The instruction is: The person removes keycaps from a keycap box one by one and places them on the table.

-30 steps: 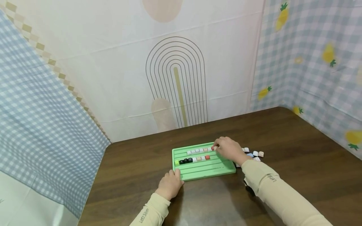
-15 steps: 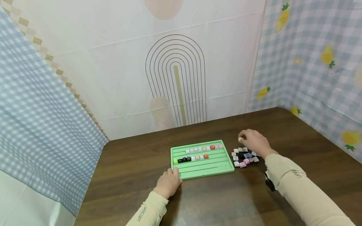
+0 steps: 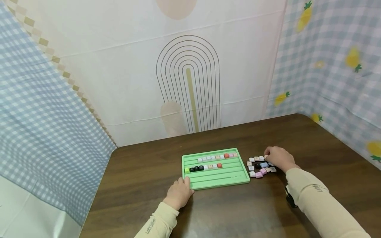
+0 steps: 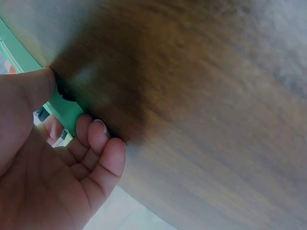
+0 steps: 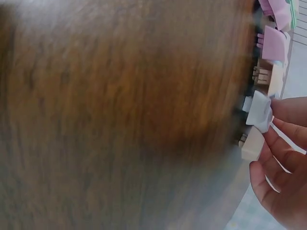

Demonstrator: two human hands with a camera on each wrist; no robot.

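Note:
My left hand [image 3: 179, 192] grips the near left corner of a green ridged tray [image 3: 212, 177], thumb on one side and fingers curled along the edge. Two rows of keycaps sit in the tray. The upper row is mostly white with a red keycap [image 3: 226, 155] near its right end; the lower runs from a lime keycap [image 3: 187, 170] through black and pale ones to red. Right of the tray my right hand [image 3: 279, 158] is at the far edge of a loose keycap group, pinching a small pale keycap [image 3: 266, 157]. A white keycap [image 5: 260, 112] shows by its fingertips in the right wrist view.
Loose keycaps lie close together by the tray's right side, including a pink keycap [image 3: 259, 175], a blue keycap [image 3: 264, 165] and several white ones. The brown wooden table [image 3: 143, 172] meets patterned cloth hangings [image 3: 134, 82] at its back and sides.
My right hand has gone from the tray's upper row out to the loose keycaps, then down to their far edge. The upper row's right end is uncovered. The left hand keeps its place.

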